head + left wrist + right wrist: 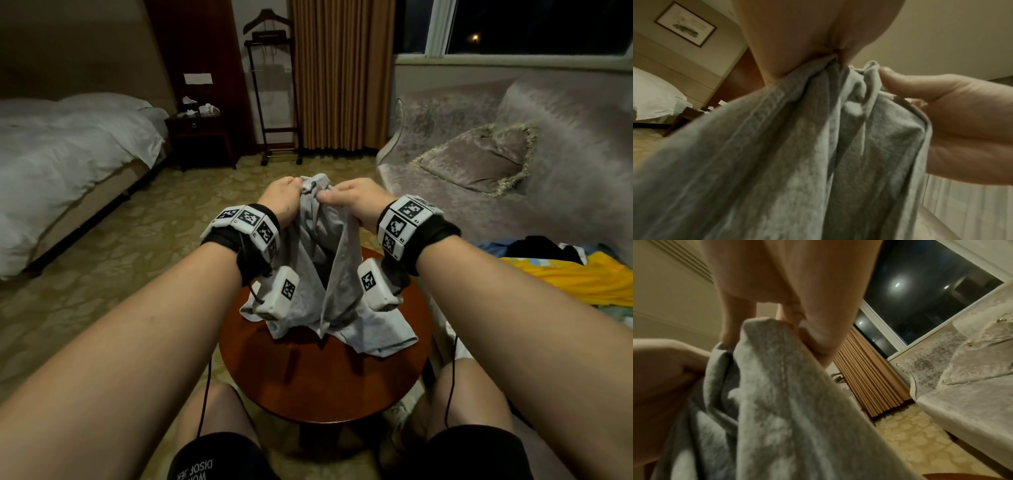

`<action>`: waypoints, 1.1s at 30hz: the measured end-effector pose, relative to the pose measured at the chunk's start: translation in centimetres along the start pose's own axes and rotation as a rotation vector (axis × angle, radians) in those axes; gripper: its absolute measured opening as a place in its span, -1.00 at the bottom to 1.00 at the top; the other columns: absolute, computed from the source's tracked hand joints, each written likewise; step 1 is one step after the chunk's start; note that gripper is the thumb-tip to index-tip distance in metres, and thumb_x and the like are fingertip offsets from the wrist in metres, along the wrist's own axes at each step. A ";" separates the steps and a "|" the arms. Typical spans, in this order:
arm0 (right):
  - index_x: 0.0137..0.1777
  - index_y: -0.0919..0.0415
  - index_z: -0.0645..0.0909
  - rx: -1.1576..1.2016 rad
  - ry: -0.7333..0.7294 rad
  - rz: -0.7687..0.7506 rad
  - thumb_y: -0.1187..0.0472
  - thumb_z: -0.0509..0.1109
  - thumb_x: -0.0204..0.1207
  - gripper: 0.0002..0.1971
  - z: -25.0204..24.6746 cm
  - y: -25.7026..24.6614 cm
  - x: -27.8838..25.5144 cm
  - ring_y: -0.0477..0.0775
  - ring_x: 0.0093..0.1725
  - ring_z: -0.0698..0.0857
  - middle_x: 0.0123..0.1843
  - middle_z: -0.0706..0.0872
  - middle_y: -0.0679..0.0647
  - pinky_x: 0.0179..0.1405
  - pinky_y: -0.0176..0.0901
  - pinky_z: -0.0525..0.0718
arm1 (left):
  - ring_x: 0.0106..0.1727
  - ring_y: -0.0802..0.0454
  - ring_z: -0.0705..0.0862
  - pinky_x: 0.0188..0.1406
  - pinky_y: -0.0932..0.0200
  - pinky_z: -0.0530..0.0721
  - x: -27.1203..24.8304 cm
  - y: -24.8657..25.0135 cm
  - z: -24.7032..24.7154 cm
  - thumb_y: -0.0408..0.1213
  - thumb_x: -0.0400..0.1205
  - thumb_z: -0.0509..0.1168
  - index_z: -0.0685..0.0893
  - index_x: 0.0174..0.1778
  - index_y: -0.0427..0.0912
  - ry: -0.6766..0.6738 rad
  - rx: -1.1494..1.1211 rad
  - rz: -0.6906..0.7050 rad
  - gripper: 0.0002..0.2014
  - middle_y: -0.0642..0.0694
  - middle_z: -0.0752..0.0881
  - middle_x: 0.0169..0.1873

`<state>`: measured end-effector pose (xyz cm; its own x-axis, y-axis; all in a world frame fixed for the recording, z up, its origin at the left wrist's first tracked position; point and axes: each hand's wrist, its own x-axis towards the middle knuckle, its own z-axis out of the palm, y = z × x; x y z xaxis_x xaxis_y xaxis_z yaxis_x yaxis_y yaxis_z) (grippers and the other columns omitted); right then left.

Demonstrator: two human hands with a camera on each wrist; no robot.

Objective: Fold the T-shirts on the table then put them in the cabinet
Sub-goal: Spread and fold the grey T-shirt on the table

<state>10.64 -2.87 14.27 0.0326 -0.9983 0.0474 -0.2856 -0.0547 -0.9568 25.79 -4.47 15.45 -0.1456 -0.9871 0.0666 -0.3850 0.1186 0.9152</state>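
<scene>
A grey T-shirt (322, 260) hangs bunched from both my hands above the round wooden table (325, 387), its lower part still crumpled on the tabletop. My left hand (286, 195) grips the top edge of the cloth on the left. My right hand (349, 197) pinches the same edge close beside it. In the left wrist view the grey T-shirt (797, 154) fills the frame, clamped under my left hand (830, 53), with the right hand's thumb (906, 86) against the fabric. The right wrist view shows my right hand (789, 324) pinching the grey T-shirt (777, 402).
A pile of other clothes, yellow (575, 277), black and blue, lies at the right. A grey sofa (513, 154) with a cushion stands behind it. A white bed (61, 164), a nightstand (202, 133) and a valet stand (274, 96) are at the back left.
</scene>
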 end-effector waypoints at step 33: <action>-0.16 0.27 0.79 -0.457 0.202 0.047 0.24 0.40 0.52 -0.85 -1.2 2.2 0.2 0.03 -0.27 0.62 -0.26 0.73 0.13 -0.24 -0.16 0.55 | 0.04 -0.15 0.75 0.27 -0.12 0.65 2.5 0.7 -3.1 0.04 0.61 0.23 0.75 -0.31 -0.09 0.211 -0.409 -0.100 -0.66 -0.13 0.79 -0.15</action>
<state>8.88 -3.18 12.56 -0.1638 -0.9809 0.1048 -0.6742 0.0338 -0.7378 27.95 -7.14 17.45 0.0786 -0.9969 0.0107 0.0093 0.0115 0.9999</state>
